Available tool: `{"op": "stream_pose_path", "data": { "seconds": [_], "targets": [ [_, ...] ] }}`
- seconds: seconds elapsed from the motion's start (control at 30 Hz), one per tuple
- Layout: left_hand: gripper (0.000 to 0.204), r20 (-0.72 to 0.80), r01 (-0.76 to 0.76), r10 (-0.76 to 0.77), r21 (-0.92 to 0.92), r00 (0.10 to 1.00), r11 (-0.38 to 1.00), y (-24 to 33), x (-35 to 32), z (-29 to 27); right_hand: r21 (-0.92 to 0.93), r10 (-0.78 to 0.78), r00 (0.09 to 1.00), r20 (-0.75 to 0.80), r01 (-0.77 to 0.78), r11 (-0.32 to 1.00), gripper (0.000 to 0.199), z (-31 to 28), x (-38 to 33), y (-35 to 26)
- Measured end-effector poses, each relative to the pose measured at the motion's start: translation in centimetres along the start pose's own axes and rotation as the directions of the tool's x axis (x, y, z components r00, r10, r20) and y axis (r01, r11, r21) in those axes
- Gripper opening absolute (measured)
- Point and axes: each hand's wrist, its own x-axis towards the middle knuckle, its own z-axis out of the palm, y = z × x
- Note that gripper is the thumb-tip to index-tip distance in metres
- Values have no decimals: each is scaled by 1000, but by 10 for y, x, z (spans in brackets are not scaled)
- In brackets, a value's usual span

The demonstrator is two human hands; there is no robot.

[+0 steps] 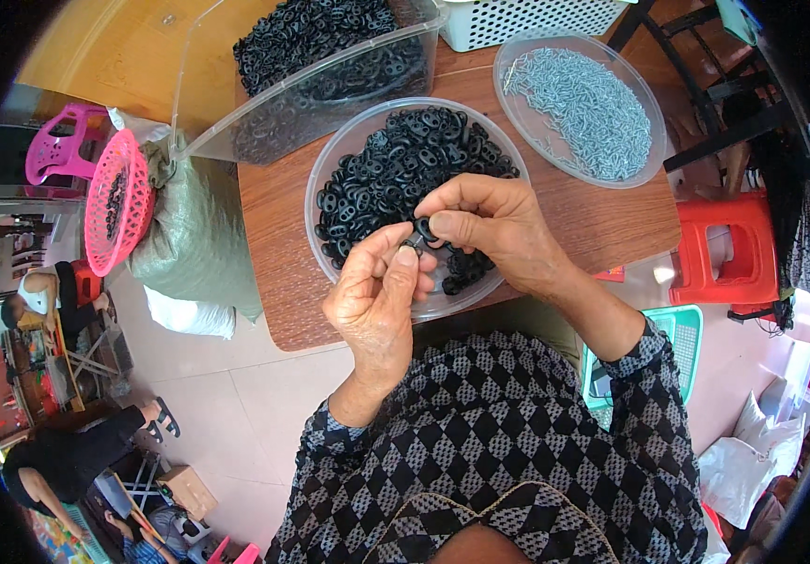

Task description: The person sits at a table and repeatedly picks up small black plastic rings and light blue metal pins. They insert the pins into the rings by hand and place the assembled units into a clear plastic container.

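The black oval ring (421,228) is small, matte and pierced with holes, pinched in the right hand (499,230) just over the front rim of the round clear bowl (322,179) near the table's front edge. One ring is held; the bowl's heap is uncountable. The left hand (377,301), fingers curled upward, pinches a tiny metal piece (412,246) touching it.

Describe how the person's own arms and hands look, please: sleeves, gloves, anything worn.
Both hands, the left hand and the right hand, are bare: no gloves, and no rings or watch can be seen. The sleeves have a black and grey diamond check pattern and end before the wrists, so both wrists are uncovered.
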Motion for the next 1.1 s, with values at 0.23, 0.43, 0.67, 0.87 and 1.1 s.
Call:
{"op": "stream_pose_path", "data": {
  "seconds": [0.23, 0.43, 0.67, 0.87, 1.1],
  "targets": [
    [21, -21, -36, 37, 30, 999, 999, -3, 0, 2, -133, -62, 998, -28, 58, 989, 11, 2, 0, 4],
    [22, -31, -53, 53, 24, 998, 998, -7, 0, 4, -232, -125, 992, -17, 118, 966, 13, 6, -4, 4],
    [24, -32, -48, 48, -22, 998, 999, -11, 2, 7, -133, -30, 999, -36, 25, 991, 11, 8, -6, 3],
    [25, -27, -38, 37, -56, 999, 998, -16, 4, 7, -205, -171, 979, -113, 146, 968, 5, 15, -7, 10],
    [25, -1, 11, -11, -57, 1000, 998, -16, 2, 8, -384, -325, 940, -105, 263, 885, 8, 14, -9, 17]
  ]
}}
